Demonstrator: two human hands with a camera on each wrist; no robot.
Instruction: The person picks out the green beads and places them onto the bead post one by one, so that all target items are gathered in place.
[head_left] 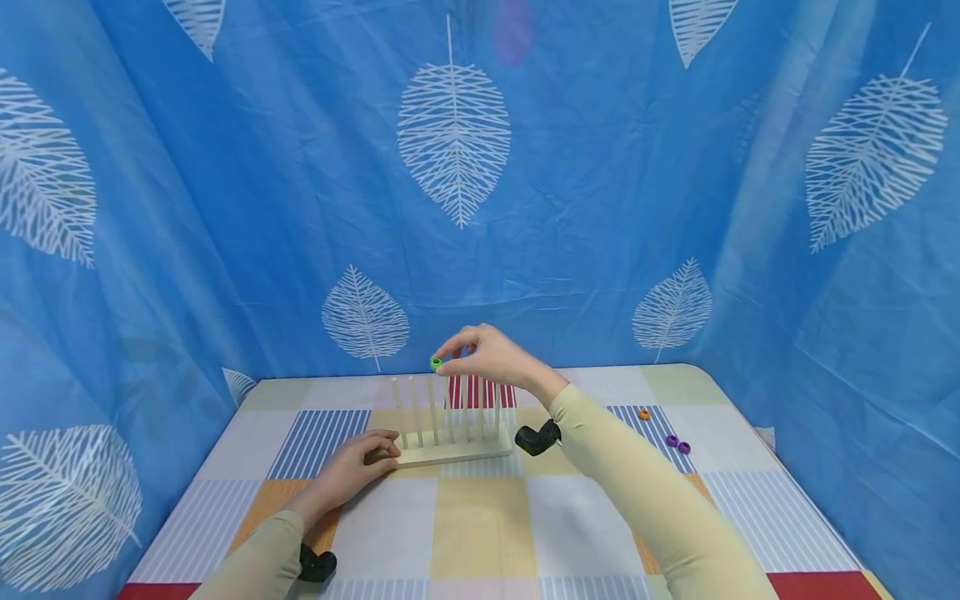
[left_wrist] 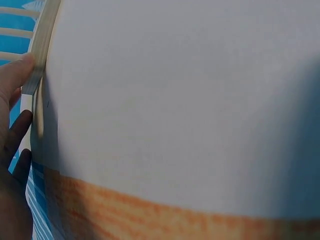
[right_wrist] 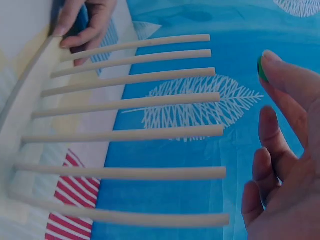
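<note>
Here's the right hand (head_left: 487,354), raised high over the table, thumb and fingertip pinching a small green bead (head_left: 436,364), the other fingers loosely bent and clear of it. And that bead hangs just above the peg tips, near the middle of the row in the head view, apart from the wood in the right wrist view; which peg it lines up with, I can't tell. Down below, the left hand (head_left: 358,465) has the left end of the wooden stand (head_left: 453,452), thumb against the near edge and fingers bent around the end in a light grip. Seven pale pegs (head_left: 416,412) rise from that base in a single row, upright on the patchwork tablecloth (head_left: 483,517). Over to the right, well apart from the stand, lie an orange bead (head_left: 643,414) and, nearer the person, two purple beads (head_left: 678,444) side by side. Pale yellow sleeves (head_left: 645,492) cover both arms, a black wrist camera (head_left: 537,437) sits by the right cuff, and behind it all hangs a blue curtain (head_left: 577,208) printed with white leaves.
</note>
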